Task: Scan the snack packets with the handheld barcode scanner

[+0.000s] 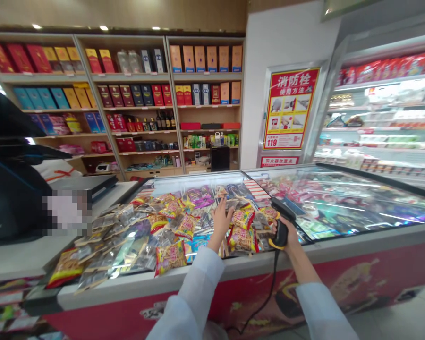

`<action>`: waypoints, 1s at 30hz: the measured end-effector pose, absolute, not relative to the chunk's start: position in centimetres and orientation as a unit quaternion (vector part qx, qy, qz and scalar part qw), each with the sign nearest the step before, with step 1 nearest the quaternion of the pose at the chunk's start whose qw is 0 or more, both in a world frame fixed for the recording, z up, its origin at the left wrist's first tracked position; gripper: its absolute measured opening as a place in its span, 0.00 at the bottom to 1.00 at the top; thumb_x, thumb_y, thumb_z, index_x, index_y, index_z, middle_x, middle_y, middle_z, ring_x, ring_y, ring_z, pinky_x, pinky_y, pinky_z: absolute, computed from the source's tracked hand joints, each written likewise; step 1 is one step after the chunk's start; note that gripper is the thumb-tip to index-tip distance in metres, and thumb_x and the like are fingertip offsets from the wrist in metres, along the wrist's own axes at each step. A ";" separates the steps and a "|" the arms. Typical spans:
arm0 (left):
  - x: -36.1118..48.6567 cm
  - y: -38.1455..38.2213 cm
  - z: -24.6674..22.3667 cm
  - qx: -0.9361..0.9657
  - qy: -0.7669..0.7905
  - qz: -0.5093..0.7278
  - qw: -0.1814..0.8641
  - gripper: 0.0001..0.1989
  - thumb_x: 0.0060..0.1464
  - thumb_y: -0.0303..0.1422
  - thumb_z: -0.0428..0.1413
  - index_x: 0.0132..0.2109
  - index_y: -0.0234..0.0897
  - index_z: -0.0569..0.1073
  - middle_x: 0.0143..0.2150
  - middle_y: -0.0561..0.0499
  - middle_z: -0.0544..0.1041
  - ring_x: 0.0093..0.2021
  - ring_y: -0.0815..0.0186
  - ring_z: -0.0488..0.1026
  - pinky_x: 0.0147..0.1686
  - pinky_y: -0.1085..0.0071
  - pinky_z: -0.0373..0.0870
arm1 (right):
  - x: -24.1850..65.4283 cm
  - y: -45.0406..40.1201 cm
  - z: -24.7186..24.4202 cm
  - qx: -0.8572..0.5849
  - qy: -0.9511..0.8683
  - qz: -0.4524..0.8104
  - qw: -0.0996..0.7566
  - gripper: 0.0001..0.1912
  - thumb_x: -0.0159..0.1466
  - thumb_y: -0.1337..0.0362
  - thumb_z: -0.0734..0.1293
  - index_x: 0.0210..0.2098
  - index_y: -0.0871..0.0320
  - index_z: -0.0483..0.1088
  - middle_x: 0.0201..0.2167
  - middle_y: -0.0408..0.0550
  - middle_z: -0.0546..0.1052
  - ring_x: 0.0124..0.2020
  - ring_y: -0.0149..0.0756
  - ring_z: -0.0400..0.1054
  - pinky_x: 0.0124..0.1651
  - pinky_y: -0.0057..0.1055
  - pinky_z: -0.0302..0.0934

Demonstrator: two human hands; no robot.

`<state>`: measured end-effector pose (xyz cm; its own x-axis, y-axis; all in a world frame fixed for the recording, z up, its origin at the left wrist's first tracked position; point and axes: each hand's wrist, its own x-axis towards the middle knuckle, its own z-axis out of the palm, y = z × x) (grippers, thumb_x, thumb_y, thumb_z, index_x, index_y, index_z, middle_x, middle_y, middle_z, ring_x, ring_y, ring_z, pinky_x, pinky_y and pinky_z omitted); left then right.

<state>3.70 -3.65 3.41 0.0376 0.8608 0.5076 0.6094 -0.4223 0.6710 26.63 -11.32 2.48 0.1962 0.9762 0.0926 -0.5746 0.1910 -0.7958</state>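
Observation:
My right hand (288,233) is wrapped round a black and yellow handheld scanner (280,232), whose cable hangs down the front of the freezer. Fingers apart, my left hand (221,218) reaches over the snack packets, close to a small packet at its fingertips; whether it touches one I cannot tell. Yellow and red snack bags (242,239) lie right of my left wrist, and another bag (171,257) is near the front edge. Many small clear packets (125,215) are spread over the left part of the glass top.
The chest freezer (340,250) extends to the right under sliding glass. A counter (14,259) with a dark machine (10,189) stands at the left. Behind are shelves of boxes (187,59), a red wall sign (291,108) and an open refrigerated display (389,113).

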 end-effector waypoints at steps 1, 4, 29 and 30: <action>3.8 -3.8 2.8 0.710 0.515 0.462 0.131 0.23 0.62 0.40 0.46 0.62 0.41 0.63 0.65 0.44 0.63 0.64 0.59 0.61 0.62 0.56 0.55 | 26.6 -11.2 2.3 -0.323 -0.311 0.543 0.710 0.16 0.46 0.56 0.75 0.21 0.58 0.67 0.16 0.42 0.69 0.16 0.27 0.61 0.17 0.23 0.59; 3.8 -4.2 1.8 0.707 0.503 0.483 0.120 0.22 0.64 0.40 0.41 0.59 0.39 0.66 0.65 0.44 0.63 0.64 0.62 0.61 0.62 0.62 0.56 | 26.5 -10.8 1.9 -0.337 -0.303 0.539 0.710 0.15 0.45 0.58 0.76 0.21 0.59 0.67 0.16 0.42 0.69 0.15 0.27 0.62 0.16 0.23 0.59; 3.5 -3.4 1.1 0.680 0.547 0.450 0.190 0.22 0.62 0.31 0.40 0.60 0.34 0.65 0.62 0.43 0.67 0.63 0.63 0.63 0.63 0.64 0.57 | 26.8 -11.1 2.1 -0.366 -0.297 0.567 0.676 0.14 0.46 0.57 0.74 0.20 0.58 0.66 0.14 0.41 0.66 0.14 0.27 0.60 0.13 0.23 0.56; 3.5 -3.4 1.1 0.682 0.543 0.452 0.189 0.22 0.62 0.31 0.40 0.60 0.35 0.65 0.62 0.43 0.67 0.62 0.63 0.64 0.63 0.63 0.58 | 26.9 -11.1 2.0 -0.366 -0.300 0.568 0.673 0.15 0.46 0.57 0.73 0.20 0.57 0.66 0.13 0.41 0.66 0.13 0.28 0.60 0.13 0.24 0.56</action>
